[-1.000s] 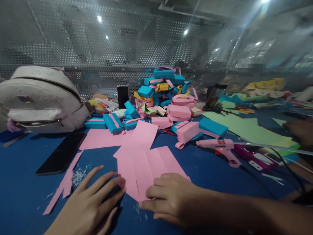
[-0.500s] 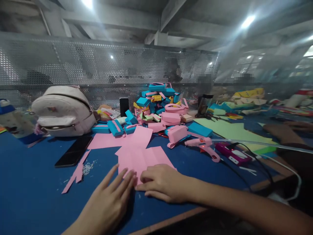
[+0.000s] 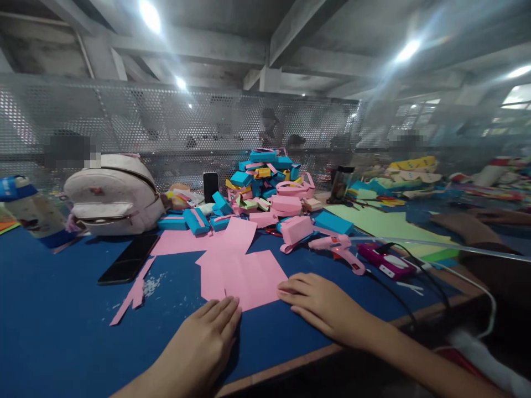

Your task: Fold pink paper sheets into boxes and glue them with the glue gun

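Observation:
A creased sheet of pink paper (image 3: 244,276) lies on the blue tabletop in front of me. My left hand (image 3: 209,331) rests at its lower edge, fingertips touching the paper, fingers stretched out side by side. Against the sheet's lower right corner lie the fingertips of my right hand (image 3: 321,304), which is flat and open with nothing gripped. Behind the creased sheet, a smaller pink piece (image 3: 238,235) overlaps another pink sheet (image 3: 180,242). Narrow pink strips (image 3: 139,292) lie to the left, beside small white scraps (image 3: 152,283).
A black phone (image 3: 128,260) and a white backpack (image 3: 114,193) are at left. A heap of blue and pink paper boxes (image 3: 265,179) stands behind. The pink glue gun (image 3: 338,251), its cable and a purple power strip (image 3: 385,261) are at right, near another person's arm (image 3: 468,224).
My right hand has slid rightward from the middle of the lower edge to the sheet's right corner. The left hand has moved slightly lower, its fingers drawn closer together.

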Demonstrator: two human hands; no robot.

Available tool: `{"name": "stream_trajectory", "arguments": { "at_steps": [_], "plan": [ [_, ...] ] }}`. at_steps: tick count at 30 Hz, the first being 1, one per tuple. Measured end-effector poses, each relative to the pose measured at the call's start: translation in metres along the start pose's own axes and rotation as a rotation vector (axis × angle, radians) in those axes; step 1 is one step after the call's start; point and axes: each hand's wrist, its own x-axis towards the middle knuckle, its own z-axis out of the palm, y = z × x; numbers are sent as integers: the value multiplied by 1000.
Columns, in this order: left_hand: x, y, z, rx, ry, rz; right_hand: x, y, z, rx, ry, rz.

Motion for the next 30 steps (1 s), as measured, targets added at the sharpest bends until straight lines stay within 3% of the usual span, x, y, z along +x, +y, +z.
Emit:
{"name": "stream_trajectory", "arguments": {
  "at_steps": [4,8,13,23,30],
  "plan": [
    [25,3,4,19,36,59,-10,9,1,-39,64,32],
    [57,7,1,-10,-92,51,-9,14,5,-32,68,31],
    [80,8,1,-20,-112,39,-2,20,8,-91,98,-37],
    [84,-10,16,-6,20,93,19,21,10,-132,112,-163],
    [74,-21,15,-123,105,216,29,23,9,-150,-5,-233]
  ]
}}
